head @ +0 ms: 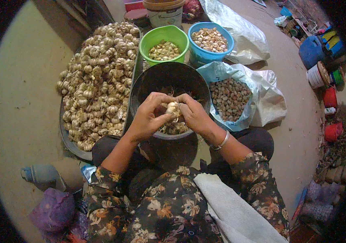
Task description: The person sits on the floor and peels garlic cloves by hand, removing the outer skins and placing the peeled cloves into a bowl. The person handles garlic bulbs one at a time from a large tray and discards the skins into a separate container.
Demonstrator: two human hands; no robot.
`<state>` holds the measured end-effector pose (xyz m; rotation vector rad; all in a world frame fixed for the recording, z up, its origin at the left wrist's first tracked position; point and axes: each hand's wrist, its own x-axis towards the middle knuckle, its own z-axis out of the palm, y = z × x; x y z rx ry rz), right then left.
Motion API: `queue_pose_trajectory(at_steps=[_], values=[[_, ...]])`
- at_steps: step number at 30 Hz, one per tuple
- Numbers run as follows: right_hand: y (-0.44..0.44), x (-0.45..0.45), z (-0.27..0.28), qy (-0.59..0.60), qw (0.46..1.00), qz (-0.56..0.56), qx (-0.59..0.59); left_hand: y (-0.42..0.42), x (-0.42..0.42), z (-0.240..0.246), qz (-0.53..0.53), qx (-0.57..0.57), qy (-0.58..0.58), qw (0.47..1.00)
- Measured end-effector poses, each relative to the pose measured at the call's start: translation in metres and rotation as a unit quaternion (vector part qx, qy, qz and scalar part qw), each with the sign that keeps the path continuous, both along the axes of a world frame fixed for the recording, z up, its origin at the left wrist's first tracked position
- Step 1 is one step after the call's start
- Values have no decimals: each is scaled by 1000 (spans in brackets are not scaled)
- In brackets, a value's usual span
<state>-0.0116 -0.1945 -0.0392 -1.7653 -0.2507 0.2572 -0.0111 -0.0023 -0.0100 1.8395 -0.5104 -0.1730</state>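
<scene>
Over a dark round tub (168, 68), my left hand (153, 114) and my right hand (194, 114) meet around a pale garlic bulb (172, 108), their fingers and thumbs gripping it from both sides. Below them in the tub lie dry husks and stalks (176, 128). Left of the tub, a long dark tray (79, 153) is heaped with whole garlic bulbs (100, 76). Beyond it stand a green basin (145, 45) with garlic cloves (164, 51) and a blue basin (194, 54) with more cloves (210, 39). An open sack (242, 73) at the right contains small brownish cloves or bulbs (231, 98).
A lidded white bucket (164, 13) stands behind the basins. White woven sacks (239, 33) lie at the right. A blue-grey bottle (41, 173) and a purple bag (54, 209) rest at lower left. Buckets and a blue jerrycan (311, 51) line the far right.
</scene>
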Motion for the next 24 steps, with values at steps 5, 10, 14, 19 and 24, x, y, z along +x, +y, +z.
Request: queue_pose_trajectory(at_steps=[5, 10, 14, 19, 24], values=[[7, -5, 7, 59, 995, -8, 83, 5, 0, -1, 22, 5, 15, 1000], [-2, 0, -6, 322, 909, -120, 234, 2, -4, 4, 72, -14, 82, 994], [-61, 89, -29, 205, 896, 8, 395, -7, 5, 10, 77, -30, 46, 995], [-46, 95, 53, 197, 913, -209, 290, -9, 9, 17, 85, -12, -179, 980], [6, 8, 37, 196, 925, -40, 323, -5, 0, 24, 82, -7, -227, 970]])
